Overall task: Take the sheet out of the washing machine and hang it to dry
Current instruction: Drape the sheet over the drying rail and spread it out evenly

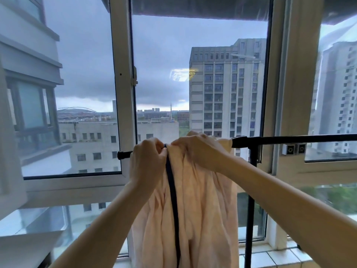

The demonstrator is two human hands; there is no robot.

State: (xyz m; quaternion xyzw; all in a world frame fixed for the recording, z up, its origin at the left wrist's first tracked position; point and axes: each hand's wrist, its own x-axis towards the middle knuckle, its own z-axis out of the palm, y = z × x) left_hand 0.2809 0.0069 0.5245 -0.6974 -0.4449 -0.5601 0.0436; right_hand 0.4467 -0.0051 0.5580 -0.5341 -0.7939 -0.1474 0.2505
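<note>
Holding the pale pink sheet (202, 200) draped over the black drying rail (289, 139), hanging in folds before the window (123, 93); pinching its dark trim (172, 190) at the rail with the curled left hand (146, 161); gripping bunched fabric just beside with the right hand (195, 151)

my sheet (202, 200) covers the middle of the rail (289, 139), so no view of the bar under there, and the sheet's bottom runs off the lower edge. Fingertips on my left grip (147, 159) and right grip (197, 149) mostly curl out of sight into the folds. The rack's post (250, 209) gets cut off at the bottom too.
</note>
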